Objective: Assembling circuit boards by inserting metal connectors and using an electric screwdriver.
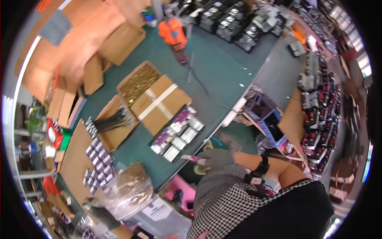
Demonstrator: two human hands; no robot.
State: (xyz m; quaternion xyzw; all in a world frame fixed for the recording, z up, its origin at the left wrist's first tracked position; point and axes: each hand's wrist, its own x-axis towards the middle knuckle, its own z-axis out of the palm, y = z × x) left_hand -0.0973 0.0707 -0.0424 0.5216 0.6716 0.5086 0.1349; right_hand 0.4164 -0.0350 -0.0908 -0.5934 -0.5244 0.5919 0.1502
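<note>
My right hand point(219, 158), in a grey glove, is closed on a small flat purple-and-white part point(191, 158) just off the table's near edge. Close beyond it is a tray of purple and white parts point(177, 133), set in rows. At the lower left, my left hand point(101, 213), also gloved in grey, is beside a clear plastic bag point(129, 191) with brownish contents. Blur hides its fingers, so what it holds, if anything, does not show. Several dark-and-white blocks point(97, 163) lie in rows beyond the bag.
A cardboard box of small brass-coloured pieces point(140, 83) and a box of black strips point(117, 121) stand on the green table point(227, 75). Farther back lies an orange-and-black power tool point(173, 34). Blue bins point(272, 123) and crowded rows of assemblies point(320, 111) are at the right.
</note>
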